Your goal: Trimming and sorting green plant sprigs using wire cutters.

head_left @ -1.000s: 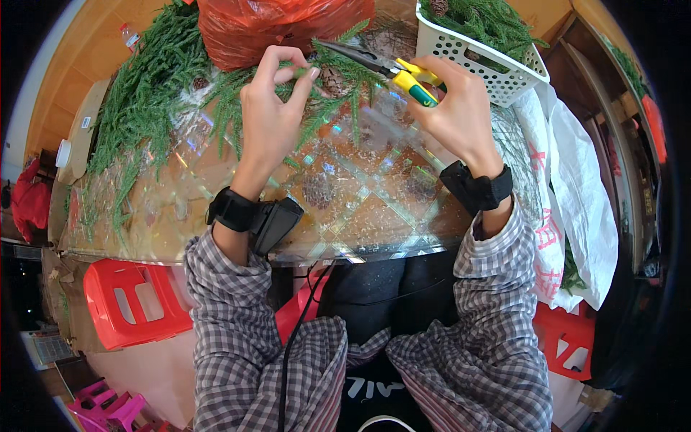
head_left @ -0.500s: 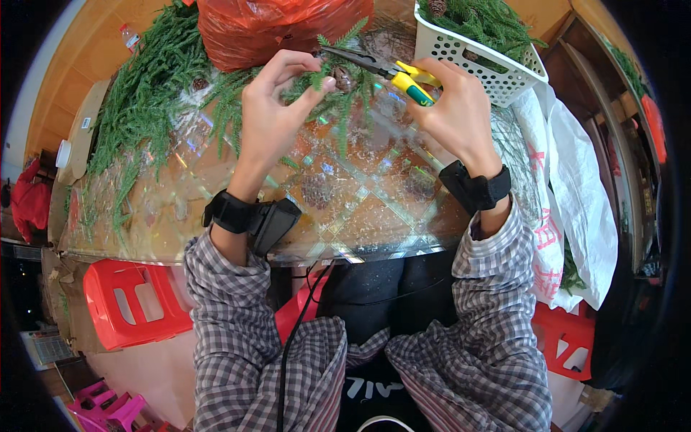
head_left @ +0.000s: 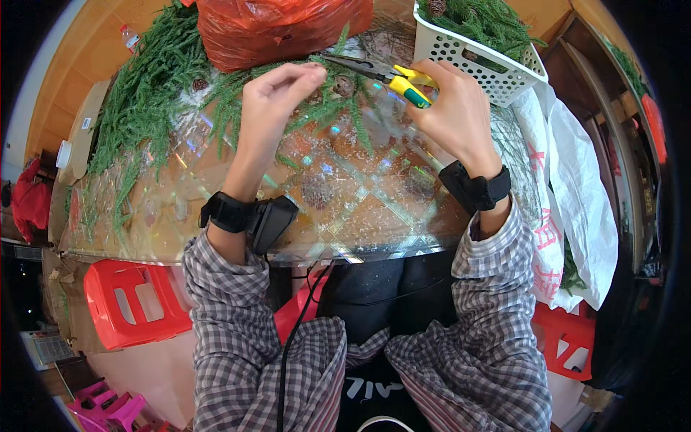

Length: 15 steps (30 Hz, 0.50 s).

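Carefully, the left hand (head_left: 277,90) is pinching a green sprig (head_left: 327,108) just ahead of its fingertips, while the right hand (head_left: 457,108) is gripping yellow-handled pliers (head_left: 385,72) beside it; keeping the sprig taut should give a clean cut.

A red plastic bag (head_left: 281,29) sits at the counter's (head_left: 345,216) far edge, green fir sprigs (head_left: 144,93) heaped to its left, a white slotted basket (head_left: 479,61) at the far right corner.
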Available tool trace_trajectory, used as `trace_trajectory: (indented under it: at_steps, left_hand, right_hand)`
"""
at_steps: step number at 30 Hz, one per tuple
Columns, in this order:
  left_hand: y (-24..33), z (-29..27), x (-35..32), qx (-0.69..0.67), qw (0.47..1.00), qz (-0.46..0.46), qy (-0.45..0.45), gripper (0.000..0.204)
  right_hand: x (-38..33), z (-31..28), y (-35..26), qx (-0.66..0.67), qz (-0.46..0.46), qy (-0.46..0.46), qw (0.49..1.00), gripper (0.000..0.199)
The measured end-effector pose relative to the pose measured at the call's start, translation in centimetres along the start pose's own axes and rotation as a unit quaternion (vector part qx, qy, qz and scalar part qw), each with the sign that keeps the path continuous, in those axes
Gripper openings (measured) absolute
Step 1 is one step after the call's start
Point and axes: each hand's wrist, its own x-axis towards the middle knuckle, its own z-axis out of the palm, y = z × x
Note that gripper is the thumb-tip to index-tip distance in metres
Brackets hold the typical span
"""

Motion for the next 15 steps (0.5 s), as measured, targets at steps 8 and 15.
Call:
trace_trajectory:
  at_steps: [8, 15]
  left_hand:
    - [-0.31, 0.11, 0.01, 0.049, 0.997, 0.060, 0.006, 0.017]
    - [-0.42, 0.09, 0.12, 0.027, 0.997, 0.078, 0.001, 0.029]
  right_hand:
    - [0.01, -0.23, -0.09, 0.038, -0.027, -0.002, 0.999, 0.033]
    - [-0.09, -0.31, -0.42, 0.064, -0.082, -0.001, 0.995, 0.038]
